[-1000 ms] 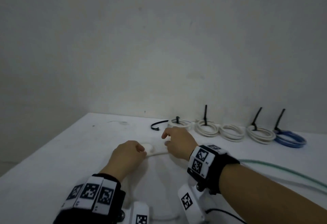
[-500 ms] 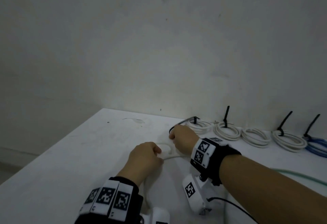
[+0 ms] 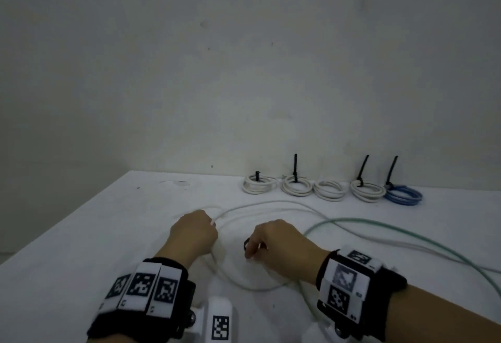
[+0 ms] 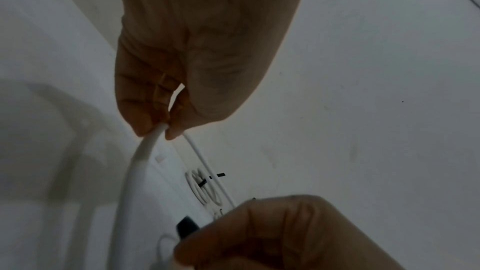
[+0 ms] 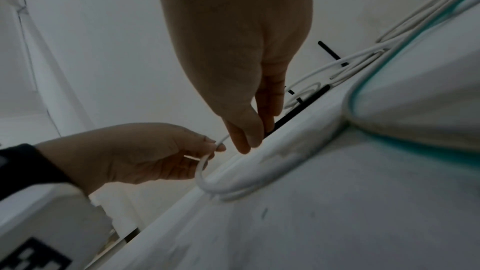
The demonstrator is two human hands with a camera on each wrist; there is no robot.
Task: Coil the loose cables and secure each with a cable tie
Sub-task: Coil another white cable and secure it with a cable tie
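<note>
Both hands have drawn back from the far row of coils toward the near side of the table [image 3: 81, 234], and the black tie that lay loose beside the leftmost coil half a second ago now sits in the right hand. The left hand [image 3: 193, 232] pinches the white cable [image 3: 260, 204] between thumb and curled fingers [image 4: 137, 114], as the left wrist view shows; the cable leaves the pinch in two strands. From that hand the cable sweeps in a wide loose loop across the table, passing behind the right hand and curving back beneath both wrists. The right hand [image 3: 282, 245] lies to the right of the left hand, apart from it, its fingers [image 5: 246, 137] pressed together on the black tie [image 5: 293, 113], whose end pokes out at the knuckles. A green cable [image 3: 406, 230] crosses the white cable to the right of the right hand and runs off toward the right edge. Far beyond the white cable, against the wall [image 3: 244, 71], sit four white coils [image 3: 259, 185] and one blue coil [image 3: 404, 197] in a row; four of them show black ties standing up.
</note>
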